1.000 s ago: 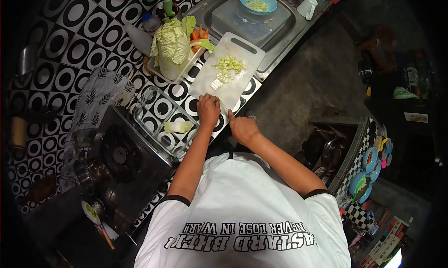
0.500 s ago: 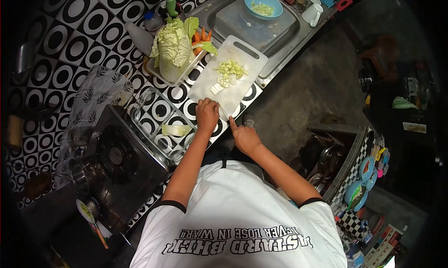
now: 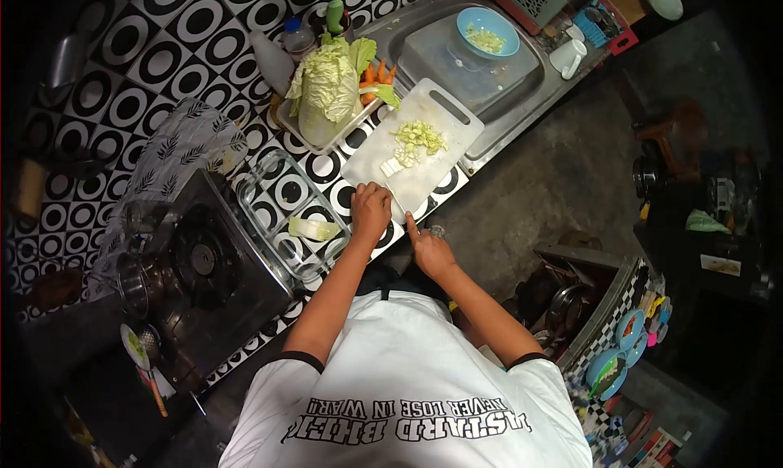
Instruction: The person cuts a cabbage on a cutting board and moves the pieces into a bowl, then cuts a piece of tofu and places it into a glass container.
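Observation:
A white cutting board (image 3: 383,146) lies at the counter's edge, with chopped cabbage (image 3: 418,138) piled on its middle. At the board's near end my left hand (image 3: 372,213) has its fingers curled down; whatever lies under them is hidden. My right hand (image 3: 432,252) is closed round a knife, index finger stretched forward along it. Only a thin part of the knife blade (image 3: 397,210) shows between the hands. Left of the board, a cut piece of cabbage (image 3: 313,228) rests in a clear glass dish (image 3: 254,197).
A tray (image 3: 330,147) holds a large napa cabbage (image 3: 326,93) and carrots (image 3: 378,78). Beyond the board, a blue bowl (image 3: 488,34) with chopped pieces stands over the sink (image 3: 514,113). A gas stove (image 3: 236,276) is at left, bottles (image 3: 273,60) at the back.
The whole view has shifted a little, with counter items sitting slightly lower and to the right. Both hands stay at the board's near end; the chopped cabbage looks much the same.

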The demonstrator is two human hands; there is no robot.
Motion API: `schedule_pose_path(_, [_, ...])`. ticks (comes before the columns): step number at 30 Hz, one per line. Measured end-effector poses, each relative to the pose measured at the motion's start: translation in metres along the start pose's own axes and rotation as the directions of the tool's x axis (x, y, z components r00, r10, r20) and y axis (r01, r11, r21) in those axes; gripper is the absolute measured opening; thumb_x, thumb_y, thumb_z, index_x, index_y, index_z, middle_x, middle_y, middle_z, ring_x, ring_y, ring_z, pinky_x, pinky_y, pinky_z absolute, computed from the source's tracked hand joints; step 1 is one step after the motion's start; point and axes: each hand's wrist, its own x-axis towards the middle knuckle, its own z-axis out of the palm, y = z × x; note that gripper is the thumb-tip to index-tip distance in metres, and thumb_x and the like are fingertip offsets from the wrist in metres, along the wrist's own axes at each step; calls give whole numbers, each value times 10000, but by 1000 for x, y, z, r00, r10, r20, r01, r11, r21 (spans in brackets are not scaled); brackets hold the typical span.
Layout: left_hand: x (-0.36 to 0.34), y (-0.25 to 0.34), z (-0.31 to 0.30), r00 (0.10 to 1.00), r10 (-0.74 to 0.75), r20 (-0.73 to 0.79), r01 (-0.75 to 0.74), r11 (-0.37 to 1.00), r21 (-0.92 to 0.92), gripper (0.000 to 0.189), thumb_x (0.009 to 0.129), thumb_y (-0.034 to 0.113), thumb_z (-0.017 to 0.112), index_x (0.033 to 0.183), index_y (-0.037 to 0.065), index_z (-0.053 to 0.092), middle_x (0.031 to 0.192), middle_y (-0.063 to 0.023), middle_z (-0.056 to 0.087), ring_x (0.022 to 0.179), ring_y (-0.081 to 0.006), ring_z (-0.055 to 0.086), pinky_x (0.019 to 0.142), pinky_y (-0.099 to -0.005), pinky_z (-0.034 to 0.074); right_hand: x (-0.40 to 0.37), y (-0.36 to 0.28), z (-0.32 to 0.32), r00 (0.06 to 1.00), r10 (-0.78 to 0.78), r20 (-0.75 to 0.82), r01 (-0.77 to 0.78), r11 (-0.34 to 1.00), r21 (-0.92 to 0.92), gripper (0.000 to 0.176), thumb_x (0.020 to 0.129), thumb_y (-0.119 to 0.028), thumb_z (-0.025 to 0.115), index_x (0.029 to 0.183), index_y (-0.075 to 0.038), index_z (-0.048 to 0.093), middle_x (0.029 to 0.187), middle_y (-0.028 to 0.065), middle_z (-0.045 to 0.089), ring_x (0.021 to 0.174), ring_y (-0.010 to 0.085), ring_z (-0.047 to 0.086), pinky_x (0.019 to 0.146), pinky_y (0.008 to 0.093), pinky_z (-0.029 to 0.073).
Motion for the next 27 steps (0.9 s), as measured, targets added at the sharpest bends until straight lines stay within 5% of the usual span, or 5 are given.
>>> schedule_pose_path(16, [-11, 12, 9, 979, -142, -145, 142, 990, -14, 82, 732, 59, 723, 805, 59, 687, 864, -81, 621, 904, -307, 550, 792, -420, 431, 32, 50, -18, 967, -253, 16, 253, 966, -54, 844, 782, 36, 507, 1537, -121, 162, 888, 225, 611, 762, 385, 659, 679, 472, 540])
schedule_pose_path(21, [-9, 20, 8, 964, -218, -151, 218, 976, -21, 92, 733, 46, 721, 813, 53, 676, 852, -95, 610, 881, -314, 543, 782, -418, 434, 39, 51, -38, 970, -221, 98, 223, 975, -12, 820, 793, 50, 445, 1539, -151, 168, 976, 247, 619, 829, 408, 644, 742, 469, 527])
schedule_pose_path(27, [-6, 20, 8, 952, -263, -159, 260, 965, -45, 105, 727, 39, 723, 817, 51, 670, 828, -98, 608, 856, -312, 544, 775, -416, 440, 42, 47, -51, 940, -332, 79, 333, 943, 7, 808, 773, 29, 503, 1519, -68, 209, 894, 238, 619, 770, 385, 655, 690, 467, 533])
